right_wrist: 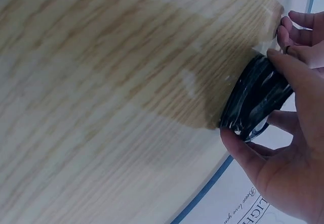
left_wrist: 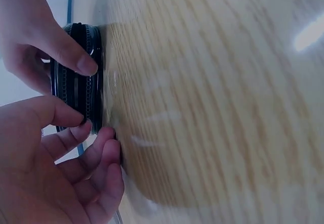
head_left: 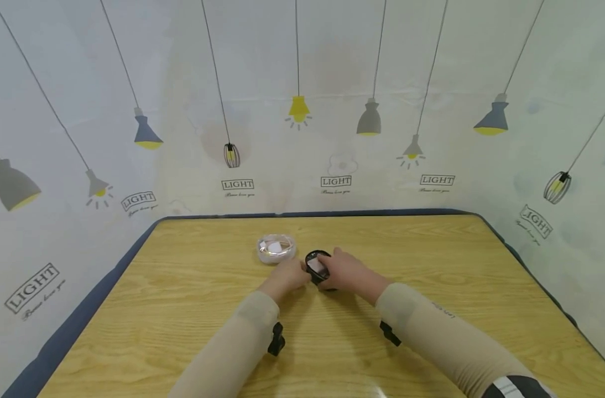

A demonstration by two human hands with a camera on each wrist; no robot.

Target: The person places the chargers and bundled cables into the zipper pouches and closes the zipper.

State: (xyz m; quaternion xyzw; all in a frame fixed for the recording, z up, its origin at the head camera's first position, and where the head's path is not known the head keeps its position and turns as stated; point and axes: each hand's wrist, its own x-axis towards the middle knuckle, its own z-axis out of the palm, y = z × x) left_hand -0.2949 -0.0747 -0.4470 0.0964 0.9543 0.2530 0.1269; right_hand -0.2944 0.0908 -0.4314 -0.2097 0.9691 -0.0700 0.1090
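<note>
A small round black zip case (head_left: 317, 266) with a pale patch on its top stands on the table between both hands. In the left wrist view, zipper teeth run round the side of the black case (left_wrist: 76, 90). My right hand (head_left: 349, 271) grips the case from the right, thumb and fingers spread around its edge. My left hand (head_left: 287, 276) pinches with thumb and forefinger at the zipper edge on the near left side; the small part between the fingertips is mostly hidden. Its other fingers curl close to the tabletop.
Just behind the left hand sits a clear round case (head_left: 276, 249) with a white coiled cable and a white block inside. The wooden table (head_left: 183, 309) meets a wall covering (head_left: 332, 66) printed with lamps along its back and sides.
</note>
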